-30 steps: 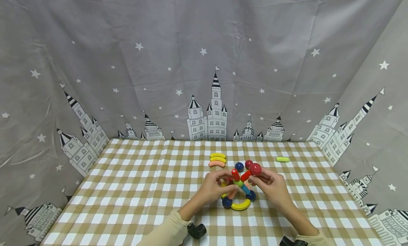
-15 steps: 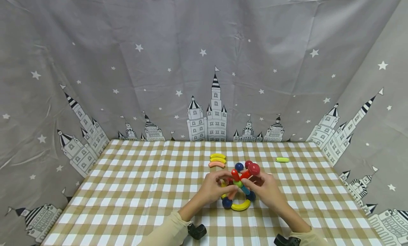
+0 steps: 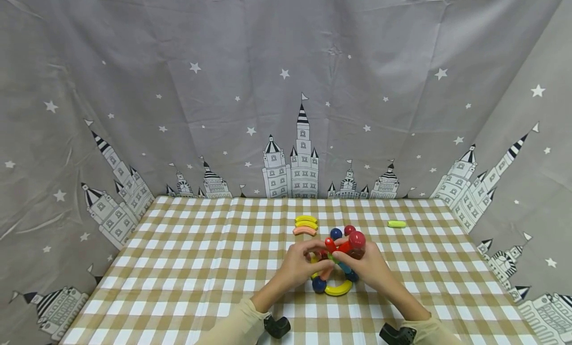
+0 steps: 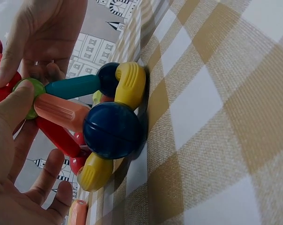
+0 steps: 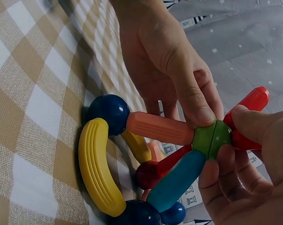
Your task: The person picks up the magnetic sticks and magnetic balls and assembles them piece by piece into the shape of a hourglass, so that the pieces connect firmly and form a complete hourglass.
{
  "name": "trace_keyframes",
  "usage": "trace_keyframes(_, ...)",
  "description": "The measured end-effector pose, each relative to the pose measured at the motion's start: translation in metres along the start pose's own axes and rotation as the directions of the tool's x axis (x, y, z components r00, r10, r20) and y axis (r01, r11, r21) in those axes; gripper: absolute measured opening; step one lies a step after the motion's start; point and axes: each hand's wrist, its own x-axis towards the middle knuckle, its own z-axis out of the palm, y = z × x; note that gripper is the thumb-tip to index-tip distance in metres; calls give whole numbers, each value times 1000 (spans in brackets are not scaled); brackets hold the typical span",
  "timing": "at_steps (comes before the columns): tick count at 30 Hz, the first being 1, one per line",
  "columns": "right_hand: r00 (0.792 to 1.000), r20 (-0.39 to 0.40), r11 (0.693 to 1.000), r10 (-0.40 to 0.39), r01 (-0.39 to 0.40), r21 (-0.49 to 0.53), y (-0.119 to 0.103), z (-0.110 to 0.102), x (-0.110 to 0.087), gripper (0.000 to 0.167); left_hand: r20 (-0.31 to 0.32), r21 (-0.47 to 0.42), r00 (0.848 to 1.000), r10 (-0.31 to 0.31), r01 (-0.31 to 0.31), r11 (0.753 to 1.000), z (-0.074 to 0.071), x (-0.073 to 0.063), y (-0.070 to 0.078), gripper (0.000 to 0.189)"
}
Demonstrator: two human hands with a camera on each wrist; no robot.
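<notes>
A ball-and-stick toy frame stands on the cloth, its base made of dark blue balls (image 5: pixel 108 114) and curved yellow sticks (image 5: pixel 99 166). From the base, a peach stick (image 5: pixel 160 129) and a teal stick (image 5: pixel 175 180) slope up to a green ball (image 5: pixel 211 139). My left hand (image 3: pixel 297 265) pinches this green ball, thumb pressed on it. My right hand (image 3: pixel 368 263) grips the red stick (image 5: pixel 254 98) beside the ball, with fingertips against the green ball too. A large red ball (image 3: pixel 357 240) tops another red stick, partly hidden by the right hand.
Behind the frame lie yellow curved sticks (image 3: pixel 306 222) and a peach curved stick (image 3: pixel 305 231). A loose blue ball (image 3: pixel 335 234) and a red ball (image 3: pixel 349 230) sit just beyond the hands. A lime stick (image 3: pixel 396 224) lies farther right on the checked tablecloth (image 3: pixel 201 265).
My right hand has moved left and inward, its thumb now at the green ball. The large red ball has shifted slightly. My left hand has stayed almost still.
</notes>
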Motion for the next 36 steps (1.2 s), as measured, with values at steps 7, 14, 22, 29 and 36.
trace_keyframes(7, 1000, -15, 1000, -9, 9, 5, 1, 0, -1, 30, -18, -13, 1000, 5, -5, 1000, 2, 0, 1, 24)
trace_keyframes(14, 999, -25, 1000, 27, -27, 15, 2, -2, -3, 33, -31, -2, 999, -12, 12, 1000, 8, 0, 2, 26)
trace_keyframes(22, 1000, 6, 999, 25, -26, 27, 2, -8, -5, 33, -42, -5, 999, 4, -4, 1000, 12, 1, 3, 27)
trace_keyframes(29, 1000, 15, 1000, 17, -17, -1, 4, -13, -6, 30, -23, -22, 1000, 9, -9, 1000, 5, 2, -4, 33)
trace_keyframes(36, 999, -11, 999, 43, -43, -30, 6, -23, -9, 31, -27, 66, 998, 56, -55, 996, -2, 14, -12, 38)
